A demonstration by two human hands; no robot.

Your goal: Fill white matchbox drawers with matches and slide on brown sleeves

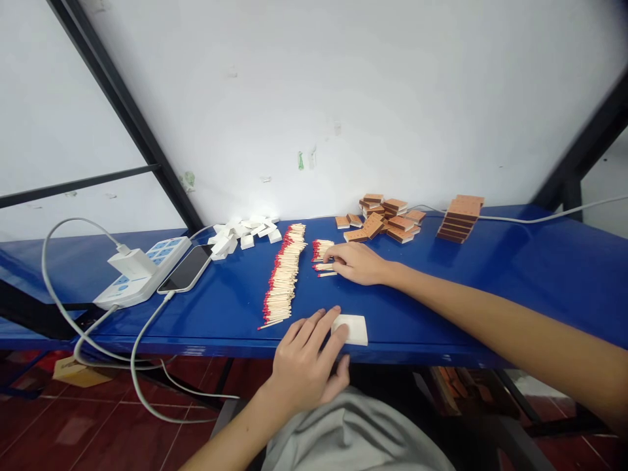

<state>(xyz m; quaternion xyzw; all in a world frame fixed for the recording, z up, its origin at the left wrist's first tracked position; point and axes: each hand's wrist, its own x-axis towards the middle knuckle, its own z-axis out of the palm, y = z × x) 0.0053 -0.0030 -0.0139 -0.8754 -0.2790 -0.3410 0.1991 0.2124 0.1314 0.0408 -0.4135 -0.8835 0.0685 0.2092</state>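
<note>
With the wearer at the hub of my clock, I see from my remote seat a power strip (pixel 115 294) and a smartphone (pixel 187 268) at ten o'clock; its cable (pixel 142 340) loops over the table edge, so a snag from the left arm could drag the phone off. At eleven, toward the wall, lies a jumble of white matchbox trays (pixel 240 234), and nearer, a long row of red-tipped matches (pixel 282 278); the left hand (pixel 309 356) sits close beside its near end, and a careless sideways sweep would scatter it. That hand's fingers are loosely apart, clamped on nothing, one lying over a single white tray (pixel 358 329) at twelve, near the edge, where a slip could tip it into the lap. Farther along twelve is a small batch of matches (pixel 322 248), with the right hand (pixel 360 263) over its right side; its fingers curl close together, and I cannot tell whether they pinch a match, though pressing unevenly might fan the sticks. Past it, at half past twelve, brown matchboxes (pixel 387 219) are heaped, and at one a stepped stack of matchboxes (pixel 458 219) leans, apt to topple if the forearm bumps it
</note>
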